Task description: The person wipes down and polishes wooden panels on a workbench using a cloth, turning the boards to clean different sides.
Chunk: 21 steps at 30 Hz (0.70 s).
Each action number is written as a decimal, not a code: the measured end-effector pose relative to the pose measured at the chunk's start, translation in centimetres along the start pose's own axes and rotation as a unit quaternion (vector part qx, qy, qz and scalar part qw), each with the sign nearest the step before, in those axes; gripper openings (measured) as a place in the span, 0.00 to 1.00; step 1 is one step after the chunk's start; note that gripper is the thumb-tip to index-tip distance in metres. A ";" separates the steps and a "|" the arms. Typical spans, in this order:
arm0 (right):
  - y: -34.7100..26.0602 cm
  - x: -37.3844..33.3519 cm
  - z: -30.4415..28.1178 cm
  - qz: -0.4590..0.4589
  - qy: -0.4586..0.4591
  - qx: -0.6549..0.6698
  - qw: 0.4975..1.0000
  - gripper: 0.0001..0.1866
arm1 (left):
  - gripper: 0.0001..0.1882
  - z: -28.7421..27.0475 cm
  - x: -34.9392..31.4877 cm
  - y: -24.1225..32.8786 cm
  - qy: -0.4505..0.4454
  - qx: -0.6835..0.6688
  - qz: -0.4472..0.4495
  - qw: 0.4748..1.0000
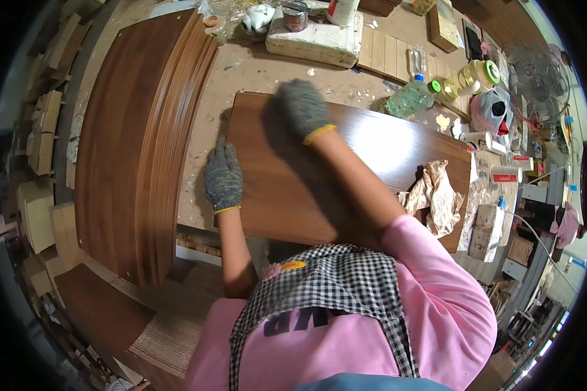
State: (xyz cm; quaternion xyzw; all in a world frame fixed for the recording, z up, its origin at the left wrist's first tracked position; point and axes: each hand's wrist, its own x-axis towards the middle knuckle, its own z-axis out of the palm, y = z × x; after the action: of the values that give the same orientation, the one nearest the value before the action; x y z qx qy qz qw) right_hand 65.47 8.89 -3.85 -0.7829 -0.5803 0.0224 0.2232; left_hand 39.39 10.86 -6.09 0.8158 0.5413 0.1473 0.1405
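Observation:
A glossy brown wooden panel (287,189) lies flat on the worktable before me. My left hand (223,179), in a grey knitted glove with a yellow cuff, rests at the panel's left edge with its fingers stretched out. Over the panel's far left part is my right hand (304,107), gloved the same way and slightly blurred. Its fingers look curled in, and whatever they may hold is hidden from this view. A crumpled tan sheet (437,199), paper or cloth, lies on the right end of the panel, by my right upper arm.
Several brown panels (120,143) are stacked at the left. Along the far side stand a stained white block (313,39), a tin can (295,16), a green-tinted bottle (411,98) and a yellowish one (479,75). A fan (535,75) and paper cups (506,174) are at the right.

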 end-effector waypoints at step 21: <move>21.4 -20.9 -26.0 0.301 -0.133 -0.177 0.927 0.16 | 0.27 0.5 -0.7 -0.9 -0.040 -0.086 0.006 0.995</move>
State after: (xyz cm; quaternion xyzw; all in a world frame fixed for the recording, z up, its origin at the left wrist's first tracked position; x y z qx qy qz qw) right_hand 85.58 -23.64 6.83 -0.9374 -0.3360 0.0897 -0.0154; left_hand 38.57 10.57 -6.98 0.8089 0.5160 0.1617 0.2310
